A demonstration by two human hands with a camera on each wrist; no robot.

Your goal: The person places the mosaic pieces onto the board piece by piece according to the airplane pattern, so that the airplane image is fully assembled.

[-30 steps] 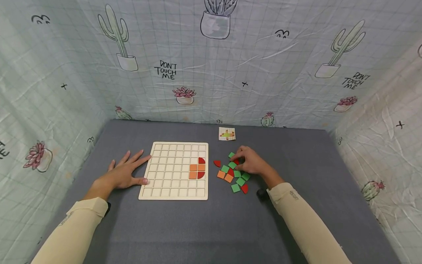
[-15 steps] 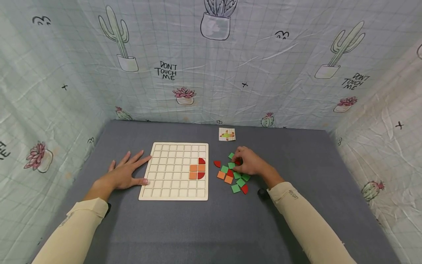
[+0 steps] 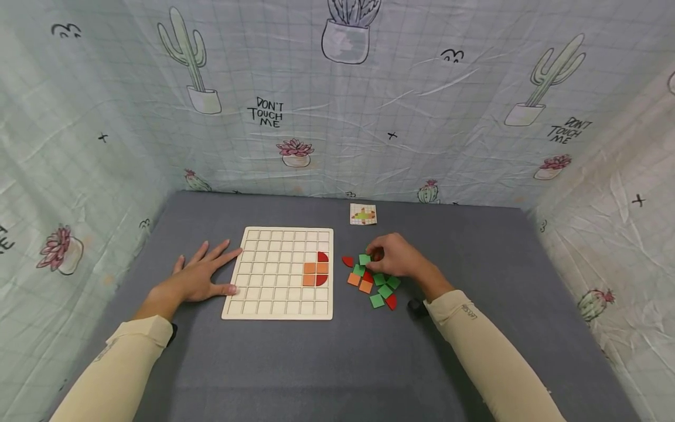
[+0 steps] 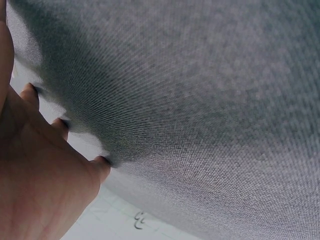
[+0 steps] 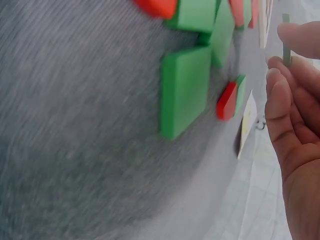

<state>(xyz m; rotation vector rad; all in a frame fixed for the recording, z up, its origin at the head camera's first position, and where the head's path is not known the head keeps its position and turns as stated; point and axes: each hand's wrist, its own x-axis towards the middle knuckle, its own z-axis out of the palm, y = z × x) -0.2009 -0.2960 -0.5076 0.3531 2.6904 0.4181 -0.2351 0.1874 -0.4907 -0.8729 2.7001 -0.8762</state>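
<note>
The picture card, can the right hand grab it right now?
Probably yes: the picture card lies a little beyond the right hand, with nothing on top of it. But that hand pinches a green square, so it might have to put that down first.

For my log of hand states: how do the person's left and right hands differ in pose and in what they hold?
The left hand lies with fingers spread, while the right hand pinches with thumb and fingers. The left hand holds nothing, its thumb and index finger at the left edge of the grid board; the right hand holds a green tile by the loose pieces. Both wear cream sleeves above the wrist.
</note>
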